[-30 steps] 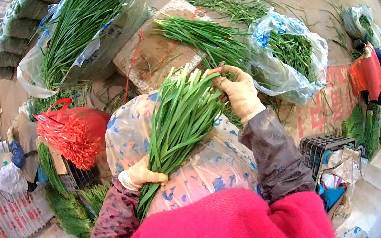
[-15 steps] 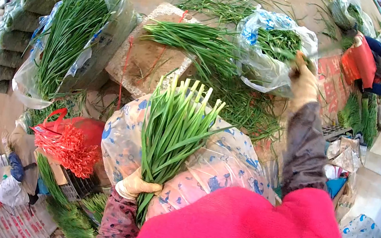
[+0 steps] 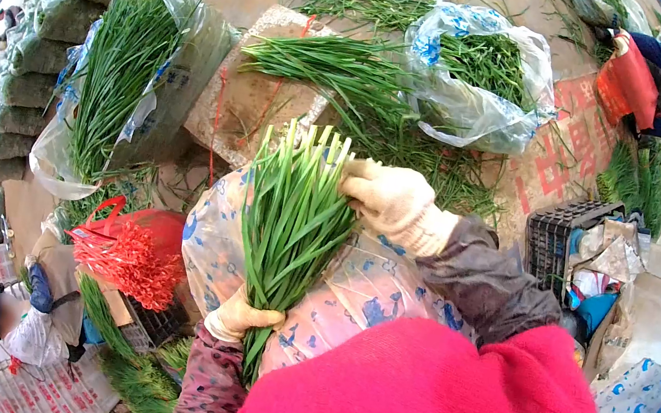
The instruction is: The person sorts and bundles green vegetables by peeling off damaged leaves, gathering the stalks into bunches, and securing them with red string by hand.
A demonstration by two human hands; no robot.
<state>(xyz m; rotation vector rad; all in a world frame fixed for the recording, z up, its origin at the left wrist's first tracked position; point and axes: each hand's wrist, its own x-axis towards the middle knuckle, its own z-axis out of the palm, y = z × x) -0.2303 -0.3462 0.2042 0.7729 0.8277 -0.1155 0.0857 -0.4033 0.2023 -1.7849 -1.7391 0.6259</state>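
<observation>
A bunch of garlic chives (image 3: 296, 210) stands over my lap, its pale cut ends pointing away from me. My left hand (image 3: 239, 318), in a cream glove, is wrapped round the lower leafy part. At the upper right edge of the bunch, my gloved right hand (image 3: 389, 202) has its fingers bent and pressed on the stalks near the pale ends; the fingertips are partly hidden. Under the bunch, a clear plastic sheet with blue prints (image 3: 387, 288) covers my lap. More chives (image 3: 326, 65) lie on a foam block (image 3: 224, 118) just beyond.
Clear bags of chives (image 3: 124, 73) and loose greens (image 3: 488, 63) stand beyond my lap. A red bag with red ties (image 3: 135, 254) sits at left, a black crate (image 3: 552, 240) at right. Green stacked bundles (image 3: 35, 68) line the far left. Other people are at both sides.
My right hand has come back from above the bag of greens at the upper right to the stalk ends of the bunch. My left hand keeps its hold.
</observation>
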